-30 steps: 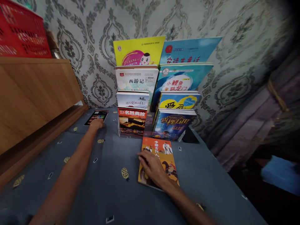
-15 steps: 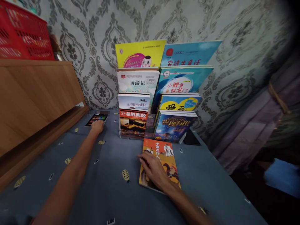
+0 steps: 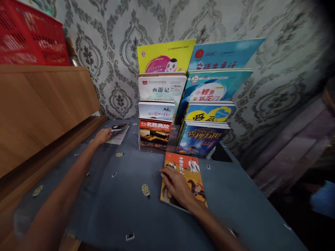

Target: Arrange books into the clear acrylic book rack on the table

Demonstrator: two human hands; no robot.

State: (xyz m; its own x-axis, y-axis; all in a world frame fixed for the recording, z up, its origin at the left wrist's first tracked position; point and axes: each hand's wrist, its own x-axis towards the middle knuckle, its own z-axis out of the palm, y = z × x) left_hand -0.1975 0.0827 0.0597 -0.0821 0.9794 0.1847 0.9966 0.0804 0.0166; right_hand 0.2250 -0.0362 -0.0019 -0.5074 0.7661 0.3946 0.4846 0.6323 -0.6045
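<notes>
My left hand [image 3: 104,136] reaches to the far left of the table, its fingers closed on the near-left edge of a dark-covered book [image 3: 119,127]. That book is tilted up, and a pale, flat sheet or booklet [image 3: 119,138] shows beneath it; whether the two are joined I cannot tell. My right hand [image 3: 176,183] rests loosely over an orange and yellow picture-covered book [image 3: 195,176] lying flat, its fingers slightly bent and holding nothing. Just behind this book stands a clear tiered rack [image 3: 172,136] with two columns of upright books, including a yellow one [image 3: 166,52].
A wooden cabinet [image 3: 44,104] borders the table on the left, with a red plastic basket [image 3: 34,38] on top. A black flat object [image 3: 222,153] lies right of the rack. Patterned wallpaper is behind; a curtain [image 3: 282,146] hangs at the right.
My left hand has shifted left to the edge of the dark book and raised it, baring the pale surface below. My right hand stays on the orange book. The view has swung slightly left.
</notes>
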